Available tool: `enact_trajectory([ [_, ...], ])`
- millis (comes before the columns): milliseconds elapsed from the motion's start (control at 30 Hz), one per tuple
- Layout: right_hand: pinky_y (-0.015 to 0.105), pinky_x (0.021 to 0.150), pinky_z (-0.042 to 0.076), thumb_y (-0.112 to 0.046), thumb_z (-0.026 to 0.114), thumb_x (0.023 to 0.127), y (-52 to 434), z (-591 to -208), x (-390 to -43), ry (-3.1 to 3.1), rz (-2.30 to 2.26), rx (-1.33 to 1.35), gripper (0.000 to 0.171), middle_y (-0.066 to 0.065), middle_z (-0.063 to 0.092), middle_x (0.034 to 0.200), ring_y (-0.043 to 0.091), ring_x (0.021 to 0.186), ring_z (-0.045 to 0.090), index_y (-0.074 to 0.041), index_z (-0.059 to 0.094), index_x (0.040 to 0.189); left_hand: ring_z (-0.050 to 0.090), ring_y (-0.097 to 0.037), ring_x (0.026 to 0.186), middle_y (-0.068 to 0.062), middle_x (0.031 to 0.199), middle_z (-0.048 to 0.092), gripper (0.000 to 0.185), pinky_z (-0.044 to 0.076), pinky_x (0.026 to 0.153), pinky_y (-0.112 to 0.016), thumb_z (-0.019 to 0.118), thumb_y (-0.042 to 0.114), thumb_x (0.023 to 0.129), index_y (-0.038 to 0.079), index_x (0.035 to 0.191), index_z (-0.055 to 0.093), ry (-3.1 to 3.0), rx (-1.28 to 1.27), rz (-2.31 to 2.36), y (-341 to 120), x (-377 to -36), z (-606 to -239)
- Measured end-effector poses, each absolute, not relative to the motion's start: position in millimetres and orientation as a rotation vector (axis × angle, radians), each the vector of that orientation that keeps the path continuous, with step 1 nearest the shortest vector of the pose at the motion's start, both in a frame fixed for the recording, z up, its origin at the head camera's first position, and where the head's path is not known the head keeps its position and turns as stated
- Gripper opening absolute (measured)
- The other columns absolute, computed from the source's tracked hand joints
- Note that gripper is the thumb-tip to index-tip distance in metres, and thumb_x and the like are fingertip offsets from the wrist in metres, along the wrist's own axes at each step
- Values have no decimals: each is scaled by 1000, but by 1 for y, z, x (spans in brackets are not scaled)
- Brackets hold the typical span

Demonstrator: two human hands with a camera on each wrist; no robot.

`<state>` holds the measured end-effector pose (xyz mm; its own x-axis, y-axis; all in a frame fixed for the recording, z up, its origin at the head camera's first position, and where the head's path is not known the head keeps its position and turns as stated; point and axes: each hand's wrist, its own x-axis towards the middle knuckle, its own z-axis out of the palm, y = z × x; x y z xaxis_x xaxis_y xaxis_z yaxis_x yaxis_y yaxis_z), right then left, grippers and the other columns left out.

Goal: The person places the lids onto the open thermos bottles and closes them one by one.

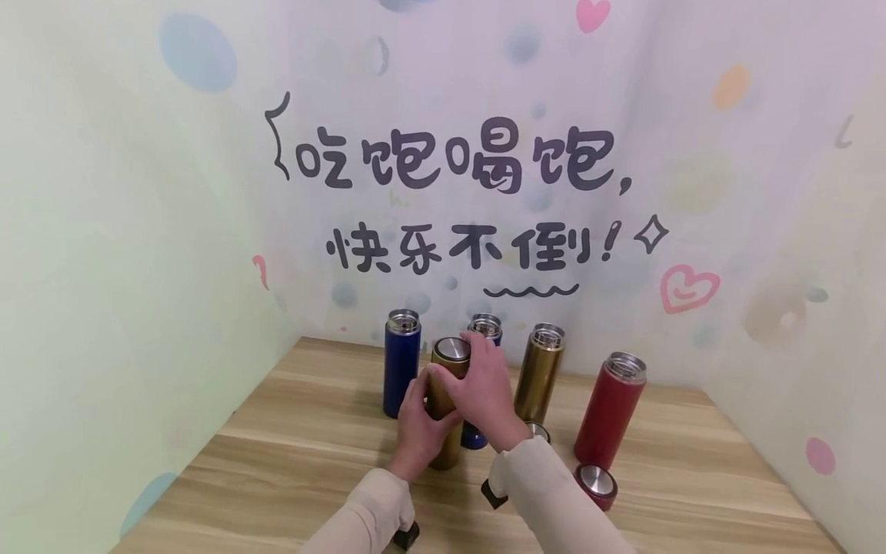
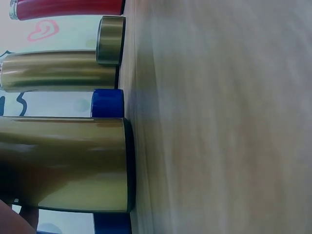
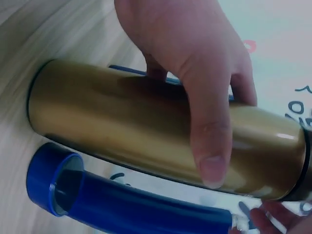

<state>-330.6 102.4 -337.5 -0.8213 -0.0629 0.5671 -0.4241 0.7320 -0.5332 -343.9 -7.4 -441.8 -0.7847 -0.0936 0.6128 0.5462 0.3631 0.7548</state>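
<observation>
A gold flask (image 1: 445, 454) with a steel-topped lid (image 1: 452, 348) on it stands upright on the wooden table (image 1: 311, 462). My left hand (image 1: 418, 423) grips its body from the left. My right hand (image 1: 484, 385) is wrapped round its upper part, just below the lid. In the right wrist view the right hand (image 3: 204, 87) lies over the gold flask (image 3: 122, 122), thumb across the front. The left wrist view shows the gold flask (image 2: 73, 165) standing on the table by its base.
Other open flasks stand behind: a blue flask (image 1: 401, 362) at left, a second blue flask (image 1: 486, 326) behind my right hand, a second gold flask (image 1: 538, 373) and a red flask (image 1: 609, 412). A red lid (image 1: 597, 485) and a gold lid (image 1: 538, 431) lie on the table. Walls enclose three sides.
</observation>
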Motion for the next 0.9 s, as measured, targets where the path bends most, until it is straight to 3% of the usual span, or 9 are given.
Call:
enact_trajectory([
  [133,53,98,44,-33,71,89,111,-338,-332,-2452,1181,538,65,10,46,140,31,125,44,-14,43,144,58,-26,107,-11,118,54,83,52,89,-45,85,28,76,7,143,41,-2051,-392,-1435,-8,-343,-442],
  [333,55,100,40,-16,65,90,128,-331,-342,-2487,1455,722,57,9,48,141,31,124,48,-17,46,144,57,-27,111,-10,122,53,85,49,93,-49,86,28,75,7,144,40,-2063,-386,-1504,-6,-342,-438],
  [533,56,105,35,-20,65,92,141,-322,-348,-2618,1471,810,57,4,50,142,31,128,47,-29,47,145,55,-25,112,-8,122,53,87,49,93,-49,85,35,74,9,144,40,-2083,-360,-1534,-8,-342,-439],
  [900,49,101,43,-27,79,83,139,-321,-348,-2612,1198,745,64,2,57,134,25,121,54,-26,53,142,53,-26,116,-7,126,51,90,46,96,-50,82,43,76,12,147,37,-2107,-369,-1539,-9,-342,-438],
])
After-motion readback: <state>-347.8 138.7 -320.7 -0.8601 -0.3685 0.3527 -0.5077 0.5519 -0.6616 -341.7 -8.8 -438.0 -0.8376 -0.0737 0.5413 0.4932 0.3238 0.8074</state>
